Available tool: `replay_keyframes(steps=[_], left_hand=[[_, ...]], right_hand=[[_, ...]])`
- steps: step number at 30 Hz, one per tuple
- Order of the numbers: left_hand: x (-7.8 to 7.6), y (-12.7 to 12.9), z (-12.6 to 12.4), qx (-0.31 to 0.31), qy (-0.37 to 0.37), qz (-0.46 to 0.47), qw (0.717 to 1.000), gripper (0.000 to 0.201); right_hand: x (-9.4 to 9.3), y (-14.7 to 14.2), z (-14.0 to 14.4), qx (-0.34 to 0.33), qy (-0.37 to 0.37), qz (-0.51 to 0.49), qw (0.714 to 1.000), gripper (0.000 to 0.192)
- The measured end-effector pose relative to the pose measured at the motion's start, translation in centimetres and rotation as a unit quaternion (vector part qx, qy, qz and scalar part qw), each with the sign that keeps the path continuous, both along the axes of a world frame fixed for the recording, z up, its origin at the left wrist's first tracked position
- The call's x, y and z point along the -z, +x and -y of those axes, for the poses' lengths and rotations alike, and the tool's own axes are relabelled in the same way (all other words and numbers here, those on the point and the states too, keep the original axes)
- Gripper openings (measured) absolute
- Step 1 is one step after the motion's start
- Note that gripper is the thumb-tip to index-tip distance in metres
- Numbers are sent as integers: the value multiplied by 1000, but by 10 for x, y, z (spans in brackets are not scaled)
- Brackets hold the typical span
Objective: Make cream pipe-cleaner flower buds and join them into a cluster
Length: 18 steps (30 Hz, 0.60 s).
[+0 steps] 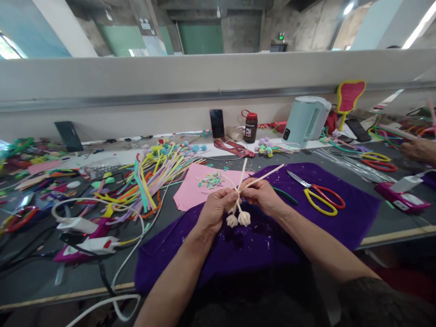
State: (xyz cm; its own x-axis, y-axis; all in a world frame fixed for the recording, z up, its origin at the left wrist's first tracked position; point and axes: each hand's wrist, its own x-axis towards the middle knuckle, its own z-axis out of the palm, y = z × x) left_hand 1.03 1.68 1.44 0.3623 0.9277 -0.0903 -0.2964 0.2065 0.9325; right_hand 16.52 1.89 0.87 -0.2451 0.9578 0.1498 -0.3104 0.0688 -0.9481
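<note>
- A long grey work table point(41, 277) fills the frame, with a pale partition wall point(170, 72) behind it and a concrete hall above in the upper part
- A purple cloth point(238, 250) lies on the table in the lower centre, and both hands are above it
- The left hand point(215, 210) is closed around cream pipe cleaners point(243, 179), just above their two fluffy ball ends point(239, 219), which hang down
- The right hand point(263, 195) touches the left one and pinches the same stems, which stick out toward the upper right
- A pink sheet point(194, 190) with small coloured bits lies just behind the hands
- Scissors point(318, 195) with red and yellow handles lie on the cloth, right of centre
- A heap of coloured pipe cleaners point(153, 175) spreads on the left of centre
- A glue gun point(90, 240) with white cables lies at lower left
- A pale kettle point(306, 120), a dark bottle point(251, 127) and a phone point(217, 123) stand along the wall
- Hand of another person point(420, 150) shows at the right edge
</note>
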Motion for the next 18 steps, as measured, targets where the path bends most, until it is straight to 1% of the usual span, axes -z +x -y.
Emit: replay_keyframes(steps=[4,7,9,14,16,18], left_hand=[[-5,-1,2,30,-7,4,1000,22],[-7,-2,3,43,-18,20,999,19],[-7,-2,3,40,-13,22,999,17],[-4,-1,2,13,14,-16,1000,18],[-4,-2,1,14,15,-26,999,19],[-5,-3,1,27,3,-28,999,18]], right_hand=[[4,-1,1,-19,-14,-28,999,12],[5,-2,1,-12,-20,-33,999,13],[5,-2,1,-1,-18,-27,999,13],[3,-3,1,49,29,24,998,13],[1,-3,2,67,50,49,995,13],[-1,-1,4,68,74,77,992,11]])
